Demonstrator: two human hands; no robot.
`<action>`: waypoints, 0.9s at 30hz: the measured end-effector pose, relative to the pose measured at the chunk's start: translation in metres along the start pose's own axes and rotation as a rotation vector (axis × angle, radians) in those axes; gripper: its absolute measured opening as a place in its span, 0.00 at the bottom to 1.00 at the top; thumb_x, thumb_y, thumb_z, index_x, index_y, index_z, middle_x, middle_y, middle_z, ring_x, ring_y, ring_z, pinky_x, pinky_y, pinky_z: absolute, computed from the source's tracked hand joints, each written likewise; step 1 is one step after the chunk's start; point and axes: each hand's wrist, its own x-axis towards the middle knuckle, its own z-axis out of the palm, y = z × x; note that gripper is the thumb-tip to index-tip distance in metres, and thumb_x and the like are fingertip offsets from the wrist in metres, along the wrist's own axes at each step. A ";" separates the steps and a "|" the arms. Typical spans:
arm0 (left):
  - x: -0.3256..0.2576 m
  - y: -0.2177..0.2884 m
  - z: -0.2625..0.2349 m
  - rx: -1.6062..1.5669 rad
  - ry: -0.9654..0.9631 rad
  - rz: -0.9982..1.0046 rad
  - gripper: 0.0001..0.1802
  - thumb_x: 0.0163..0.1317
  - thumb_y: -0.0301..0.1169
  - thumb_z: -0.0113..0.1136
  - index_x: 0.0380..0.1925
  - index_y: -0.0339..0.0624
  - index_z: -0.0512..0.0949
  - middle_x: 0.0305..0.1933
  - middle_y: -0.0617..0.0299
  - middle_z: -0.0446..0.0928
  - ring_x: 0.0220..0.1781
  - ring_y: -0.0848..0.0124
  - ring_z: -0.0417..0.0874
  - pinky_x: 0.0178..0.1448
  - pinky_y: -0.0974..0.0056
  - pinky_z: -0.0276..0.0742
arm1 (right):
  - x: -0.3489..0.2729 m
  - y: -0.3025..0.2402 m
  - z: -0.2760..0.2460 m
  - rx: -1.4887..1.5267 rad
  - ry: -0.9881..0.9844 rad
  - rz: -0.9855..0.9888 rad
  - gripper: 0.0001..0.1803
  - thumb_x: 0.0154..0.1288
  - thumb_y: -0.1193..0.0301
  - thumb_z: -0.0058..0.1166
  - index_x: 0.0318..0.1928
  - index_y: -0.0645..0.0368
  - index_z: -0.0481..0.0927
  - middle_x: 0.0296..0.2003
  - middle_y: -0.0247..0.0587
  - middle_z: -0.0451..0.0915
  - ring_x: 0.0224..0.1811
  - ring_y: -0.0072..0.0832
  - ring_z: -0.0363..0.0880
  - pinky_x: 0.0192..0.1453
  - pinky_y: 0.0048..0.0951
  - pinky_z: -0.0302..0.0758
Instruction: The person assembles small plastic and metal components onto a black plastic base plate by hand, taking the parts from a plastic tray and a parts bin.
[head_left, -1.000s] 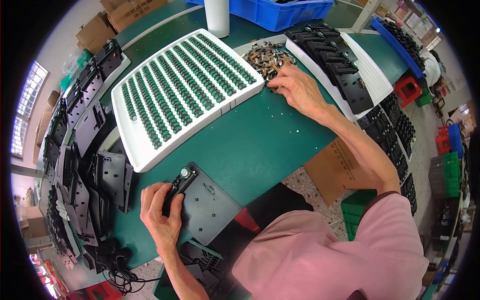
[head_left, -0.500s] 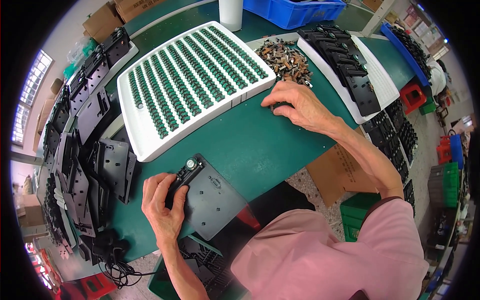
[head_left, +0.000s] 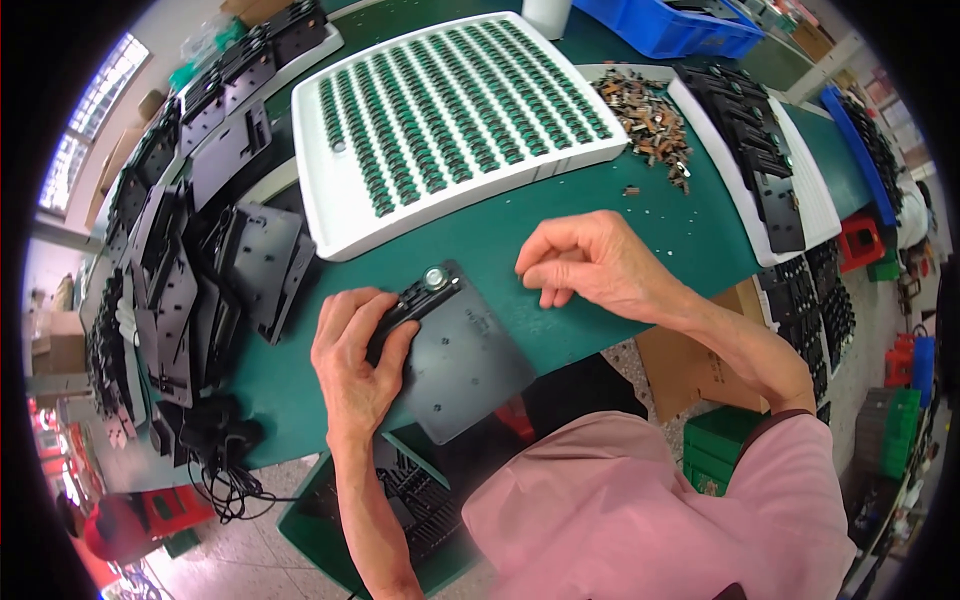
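Probably light, stiff and smooth, the flat dark-grey rectangular plate (head_left: 462, 355) just below the frame's centre is best held by its raised black bar (head_left: 412, 298), gripped there by the left hand (head_left: 358, 365). A silvery round disc (head_left: 434, 278) and small black studs (head_left: 437, 408) are borne. Whether the pinched right hand (head_left: 590, 265) is empty cannot be told.

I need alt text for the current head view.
Left hand grips a black plate at a green table; the half-curled right hand hovers nearby, its contents unclear. Beyond: a white tray of green-black parts and a heap of small brown pieces.
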 end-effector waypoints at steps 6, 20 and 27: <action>0.000 0.002 -0.004 0.001 0.008 0.022 0.17 0.46 0.22 0.74 0.39 0.35 0.82 0.40 0.57 0.80 0.41 0.58 0.79 0.44 0.58 0.76 | 0.008 -0.009 0.021 0.098 -0.097 0.103 0.08 0.73 0.76 0.56 0.45 0.67 0.84 0.33 0.41 0.85 0.32 0.22 0.86 0.34 0.20 0.82; -0.002 0.000 -0.004 -0.007 -0.020 -0.026 0.17 0.47 0.22 0.73 0.39 0.33 0.82 0.40 0.56 0.80 0.43 0.59 0.79 0.48 0.59 0.77 | 0.006 -0.015 0.025 0.135 -0.131 0.157 0.11 0.71 0.78 0.53 0.48 0.74 0.81 0.43 0.50 0.84 0.43 0.30 0.87 0.47 0.29 0.86; -0.001 0.001 -0.002 -0.012 0.008 0.003 0.16 0.46 0.24 0.74 0.37 0.36 0.82 0.40 0.57 0.80 0.41 0.57 0.78 0.45 0.57 0.77 | 0.010 -0.002 0.035 -0.387 -0.100 -0.368 0.08 0.66 0.84 0.54 0.41 0.63 0.84 0.39 0.38 0.83 0.39 0.28 0.83 0.44 0.29 0.80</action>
